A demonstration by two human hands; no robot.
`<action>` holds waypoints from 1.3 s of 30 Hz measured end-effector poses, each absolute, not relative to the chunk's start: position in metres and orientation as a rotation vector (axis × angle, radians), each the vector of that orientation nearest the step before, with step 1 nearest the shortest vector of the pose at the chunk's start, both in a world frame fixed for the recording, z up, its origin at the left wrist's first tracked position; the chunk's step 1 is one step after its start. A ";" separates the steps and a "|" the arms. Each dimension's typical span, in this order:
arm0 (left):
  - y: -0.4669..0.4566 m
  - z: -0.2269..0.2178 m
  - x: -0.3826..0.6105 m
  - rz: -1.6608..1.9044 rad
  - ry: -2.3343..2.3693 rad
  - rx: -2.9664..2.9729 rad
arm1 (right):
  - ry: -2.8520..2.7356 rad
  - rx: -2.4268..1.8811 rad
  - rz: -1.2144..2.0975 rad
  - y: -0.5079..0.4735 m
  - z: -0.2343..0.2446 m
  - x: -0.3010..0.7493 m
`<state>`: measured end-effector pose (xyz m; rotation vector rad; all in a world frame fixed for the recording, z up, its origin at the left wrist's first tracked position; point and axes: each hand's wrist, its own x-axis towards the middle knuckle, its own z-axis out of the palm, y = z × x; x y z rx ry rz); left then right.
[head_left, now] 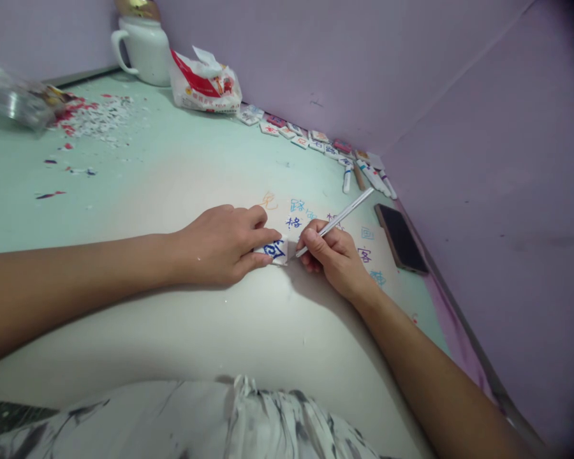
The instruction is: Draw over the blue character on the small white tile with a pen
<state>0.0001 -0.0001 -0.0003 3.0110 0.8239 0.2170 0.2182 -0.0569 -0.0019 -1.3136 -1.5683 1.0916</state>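
Observation:
My left hand [222, 243] is closed on a small white tile [276, 249] with a blue painted character, pinning it to the pale green table [182, 178]. My right hand [333, 253] grips a thin white pen [337, 220] like a pencil, its tip just beside the tile's right edge. Small coloured characters are scribbled on the tabletop around both hands.
A black phone [400, 238] lies to the right by the wall. A row of painted tiles [310, 139] and white markers [370, 177] lines the purple wall. At the back stand a white jug [143, 41] and a red-white bag [205, 83]; paint chips [95, 118] and a clear bag [14, 99] lie far left.

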 end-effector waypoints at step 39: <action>0.000 0.001 0.001 0.184 0.825 3.006 | -1.565 -1.272 1.079 -0.056 -0.001 0.217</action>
